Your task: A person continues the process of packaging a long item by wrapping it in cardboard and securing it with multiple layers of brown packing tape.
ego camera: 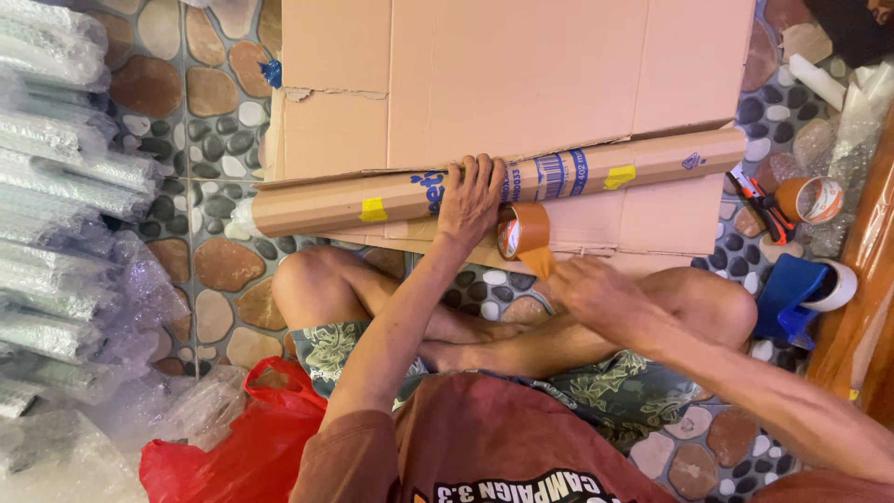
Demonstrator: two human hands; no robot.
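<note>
**Cardboard tube and tape roll: position at the hands**

The long cardboard tube (596,177) is a smooth brown cylinder lying across a flat sheet of corrugated cardboard (512,74), above the seated person's crossed legs. It carries two small yellow rectangular stickers, one toward each end, and a blue printed band near its middle.

The left hand (470,200) rests on the tube at mid-length, fingers spread and curved over its top, pressing rather than clenched. Just below the tube, touching that hand, sits a roll of brown packing tape (521,230), round with a pale core. A strip of tape runs down from the roll to the right hand (596,293), whose fingers are pinched closed on the strip's end.

To the right of the tube lie a red-handled cutter (756,200), a second tape roll (810,198) and a blue tape dispenser (792,293) on the pebble-patterned floor (209,121). To the tube's left stand bubble-wrapped bundles (56,186); below them lies a red plastic bag (247,447).
</note>
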